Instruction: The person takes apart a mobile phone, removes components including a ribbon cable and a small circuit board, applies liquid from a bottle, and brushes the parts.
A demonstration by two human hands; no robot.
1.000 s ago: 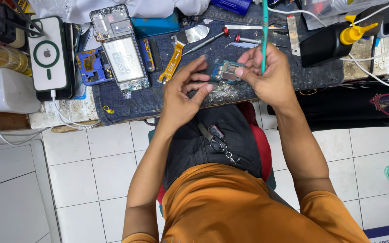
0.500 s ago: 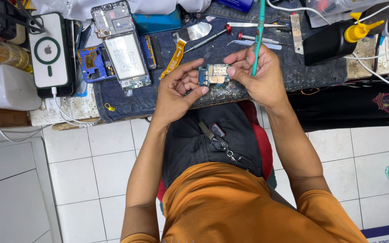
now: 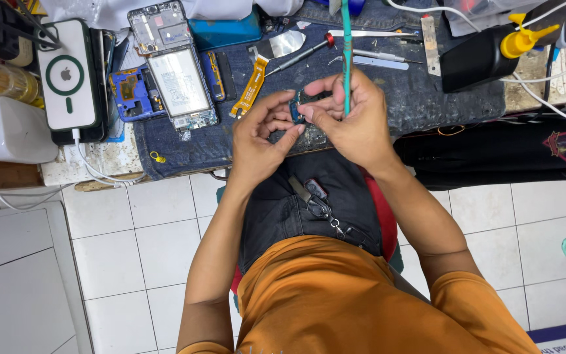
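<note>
Small blue circuit board (image 3: pixel 296 108) is being pinched between both hands, held just above the near edge of the denim cloth (image 3: pixel 401 98) that's spread over the tabletop (image 3: pixel 99 160). Left hand (image 3: pixel 260 141) has its fingers (image 3: pixel 276 121) curled shut on the board's near side, and the right hand (image 3: pixel 355 118) is closed on it from the other side. A teal tool handle (image 3: pixel 346 46) is also gripped in the right hand, standing upright and running out of the top of the shot.

Left of the board on the denim cloth, an orange flex ribbon (image 3: pixel 251 85) is laid out, and further left an opened phone frame (image 3: pixel 171 65) with its battery exposed. A white power bank (image 3: pixel 68 75) sits past the cloth's left edge. A red-capped screwdriver (image 3: pixel 302 52) and metal tweezers (image 3: pixel 375 33) are lying behind the hands, and a black bottle with a yellow nozzle (image 3: pixel 486 56) is off to the right on the cloth.
</note>
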